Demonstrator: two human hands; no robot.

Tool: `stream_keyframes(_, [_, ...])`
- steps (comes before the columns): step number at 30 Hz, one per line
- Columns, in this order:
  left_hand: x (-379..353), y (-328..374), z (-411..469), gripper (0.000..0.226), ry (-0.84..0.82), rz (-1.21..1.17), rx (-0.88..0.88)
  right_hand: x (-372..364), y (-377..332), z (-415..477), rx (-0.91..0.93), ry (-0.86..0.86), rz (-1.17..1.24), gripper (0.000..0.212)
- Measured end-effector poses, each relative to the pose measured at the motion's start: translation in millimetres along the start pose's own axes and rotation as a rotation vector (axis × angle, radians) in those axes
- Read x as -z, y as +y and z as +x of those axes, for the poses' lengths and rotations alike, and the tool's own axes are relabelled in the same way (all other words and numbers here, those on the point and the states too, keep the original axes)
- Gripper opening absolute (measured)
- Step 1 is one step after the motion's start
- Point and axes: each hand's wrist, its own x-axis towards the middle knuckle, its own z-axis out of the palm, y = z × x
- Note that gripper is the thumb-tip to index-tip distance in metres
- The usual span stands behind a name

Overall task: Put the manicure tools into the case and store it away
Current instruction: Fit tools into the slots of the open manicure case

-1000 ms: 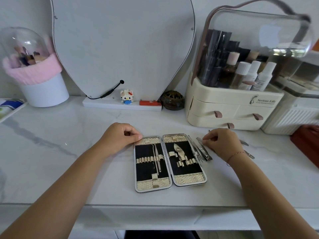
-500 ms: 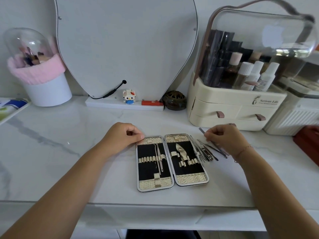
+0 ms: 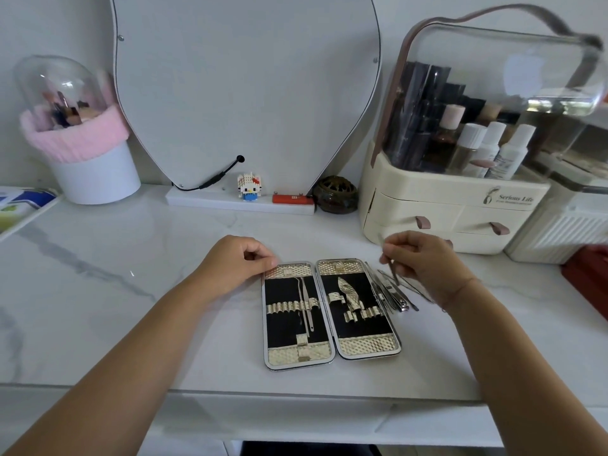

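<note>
The manicure case [image 3: 330, 352] lies open and flat on the white marble counter, black lining with gold loops. A thin metal pick [image 3: 307, 302] sits in its left half, a leaf-shaped tool [image 3: 349, 292] in its right half. My left hand [image 3: 235, 263] rests curled on the case's top left corner. Just right of the case lies a pile of loose metal tools [image 3: 391, 296], a nail clipper among them. My right hand [image 3: 422, 261] hovers above that pile, pinching one slim metal tool [image 3: 392, 273] that points down.
A cream cosmetics organiser with drawers [image 3: 450, 209] stands behind my right hand. A large mirror [image 3: 246, 87] on a white base holds a small figurine [image 3: 248, 185]. A brush holder with a pink cuff [image 3: 82, 143] stands back left. A dark red object [image 3: 589, 278] sits far right.
My right hand has picked a slim tool out of the pile and lifted it off the counter. The left hand has stayed on the case's corner.
</note>
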Motion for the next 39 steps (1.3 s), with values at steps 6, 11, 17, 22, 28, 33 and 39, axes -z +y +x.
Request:
stream_keyframes(6, [-6, 10, 4, 0.007, -0.021, -0.013, -0.024, -61, -22, 2, 0.023, -0.276, 0.049, 0.028])
stream_keyframes(11, [-7, 15, 7, 0.004, -0.03, 0.052, -0.066, -93, -20, 16, 0.006, -0.272, -0.085, 0.012])
stream_keyframes(17, [-4, 11, 8, 0.01, -0.044, 0.084, -0.056, -97, -12, 24, 0.013, -0.168, -0.196, 0.008])
stream_keyframes(22, [-5, 11, 9, 0.011, -0.045, 0.083, -0.06, -96, -12, 23, 0.025, -0.162, -0.209, 0.008])
stream_keyframes(28, [-5, 10, 9, 0.007, -0.045, 0.071, -0.06, -99, -13, 25, 0.033, -0.135, -0.189, 0.009])
stream_keyframes(33, [-5, 9, 9, 0.004, -0.044, 0.072, -0.061, -100, -15, 24, 0.045, -0.203, -0.314, 0.007])
stream_keyframes(39, [-5, 9, 9, 0.007, -0.043, 0.078, -0.061, -98, -18, 22, 0.154, -0.295, -0.56, 0.011])
